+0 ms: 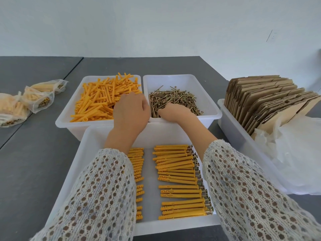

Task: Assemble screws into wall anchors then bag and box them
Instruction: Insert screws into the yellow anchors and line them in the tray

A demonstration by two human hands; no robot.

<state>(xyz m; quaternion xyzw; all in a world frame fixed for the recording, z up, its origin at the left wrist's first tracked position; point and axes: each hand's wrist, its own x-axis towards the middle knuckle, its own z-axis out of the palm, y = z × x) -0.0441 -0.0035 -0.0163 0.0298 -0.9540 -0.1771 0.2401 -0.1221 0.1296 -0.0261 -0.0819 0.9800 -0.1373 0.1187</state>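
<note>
We note a dark grey table (34, 171) carrying four white plastic bins. Nearest bin (90, 136): two rows of yellow anchors with screws already seated (178, 181), lying flat, heads to the right. Right-hand bin (231, 119): flattened brown cardboard box blanks (271, 101) standing on edge, crumpled clear plastic bags (295, 153) just in front of them. Far left bin (69, 110): loose heap of yellow plastic wall anchors (100, 100). Far middle bin (210, 101): pile of brass-coloured screws (175, 98). On the table's left, clear bags filled with finished anchors (36, 98).

Both arms wear white open-knit sleeves (97, 197). Left hand (132, 112) is over the anchor heap's right edge, fingers curled down; we cannot tell whether its grip holds anything. Right hand (177, 113) rests in the screw pile, fingertips buried among the screws; its grip is likewise hidden, so we cannot tell.
</note>
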